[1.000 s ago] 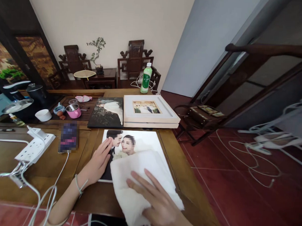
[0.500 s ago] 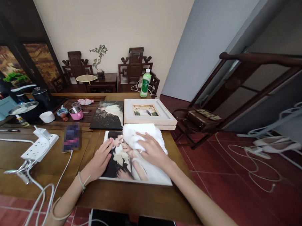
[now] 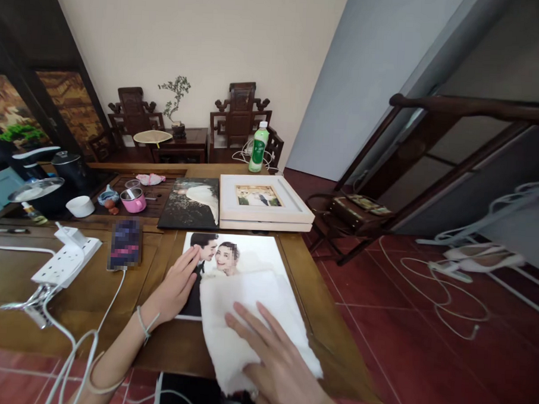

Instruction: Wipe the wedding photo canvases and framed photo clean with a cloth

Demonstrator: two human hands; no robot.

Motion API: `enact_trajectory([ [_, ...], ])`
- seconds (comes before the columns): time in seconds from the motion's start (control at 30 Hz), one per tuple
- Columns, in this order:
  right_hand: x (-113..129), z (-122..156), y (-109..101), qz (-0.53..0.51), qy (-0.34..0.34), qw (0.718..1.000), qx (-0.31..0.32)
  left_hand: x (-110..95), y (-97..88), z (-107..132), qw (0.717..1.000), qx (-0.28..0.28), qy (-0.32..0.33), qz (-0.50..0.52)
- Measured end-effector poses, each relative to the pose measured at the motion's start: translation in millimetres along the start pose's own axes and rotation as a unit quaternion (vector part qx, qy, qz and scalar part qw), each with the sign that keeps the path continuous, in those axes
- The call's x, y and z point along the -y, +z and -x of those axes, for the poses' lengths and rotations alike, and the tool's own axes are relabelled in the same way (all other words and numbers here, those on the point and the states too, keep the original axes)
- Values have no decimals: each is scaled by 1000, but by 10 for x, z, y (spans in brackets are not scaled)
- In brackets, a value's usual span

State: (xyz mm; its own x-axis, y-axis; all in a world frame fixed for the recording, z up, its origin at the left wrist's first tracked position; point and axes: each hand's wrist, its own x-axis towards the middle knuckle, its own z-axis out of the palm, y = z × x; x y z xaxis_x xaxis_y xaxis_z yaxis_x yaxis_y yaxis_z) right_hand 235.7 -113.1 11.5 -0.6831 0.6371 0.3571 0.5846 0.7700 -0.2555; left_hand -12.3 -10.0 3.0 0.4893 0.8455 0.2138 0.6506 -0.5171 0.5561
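A large photo print of a couple lies flat on the wooden table in front of me. My left hand rests on its left side, fingers stretched out and holding nothing. A white cloth covers the print's lower right part and hangs past its near edge. On top of that cloth, my right hand presses with its fingers somewhat apart and the thumb at the cloth's near edge, keeping hold of it. The print's lower right corner is hidden beneath the cloth.
Behind the print lie a dark photo panel and a white framed picture. A green bottle stands at the back. Leftward are a phone, a power strip, cables and a pink cup. A chair stands right.
My right hand has drawn the white cloth from the print's upper right towards me, and the cloth is now spread wider. The woman's face in the print is uncovered. My left hand stays in place.
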Motion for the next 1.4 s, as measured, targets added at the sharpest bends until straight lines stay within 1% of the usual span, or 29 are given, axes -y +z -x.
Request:
enact_trajectory([
  [0.1,-138,-21,-122,-10,24,999,23,27,7,-2,1000,0,4,-3],
  [0.23,-549,-223,-279,-3,69,997,32,52,10,-3,1000,12,-8,-7],
  [0.33,-873,-441,-313,27,74,996,38,45,5,-7,1000,15,-5,-9],
  [0.43,-1050,-633,-273,53,89,994,33,36,2,-11,1000,12,-1,-10],
  [0.5,-1049,-706,-220,62,95,993,28,35,4,-11,1000,6,0,-10],
  [0.6,-870,-701,-140,65,98,993,30,40,13,-4,1000,0,1,-5],
  [0.73,-432,-507,-46,52,69,994,71,47,23,13,1000,-5,-5,5],
  [0.83,-130,-307,25,40,21,998,51,47,24,14,1000,-5,-14,14],
  [0.93,1,-162,45,18,-9,999,31,44,28,2,1000,-6,-18,25],
  [1.0,-26,-134,9,-2,-5,999,39,42,35,-8,999,-12,-17,32],
  [1.1,-201,-209,-82,-16,40,998,53,35,54,-21,999,-23,-18,37],
  [1.2,-460,-394,-138,1,82,996,35,31,76,-28,998,-39,-18,42],
  [1.3,-688,-618,-139,21,96,995,13,43,101,-28,997,-61,-11,49],
  [1.4,-772,-802,-129,31,92,995,21,65,120,-22,996,-72,-7,49],
])
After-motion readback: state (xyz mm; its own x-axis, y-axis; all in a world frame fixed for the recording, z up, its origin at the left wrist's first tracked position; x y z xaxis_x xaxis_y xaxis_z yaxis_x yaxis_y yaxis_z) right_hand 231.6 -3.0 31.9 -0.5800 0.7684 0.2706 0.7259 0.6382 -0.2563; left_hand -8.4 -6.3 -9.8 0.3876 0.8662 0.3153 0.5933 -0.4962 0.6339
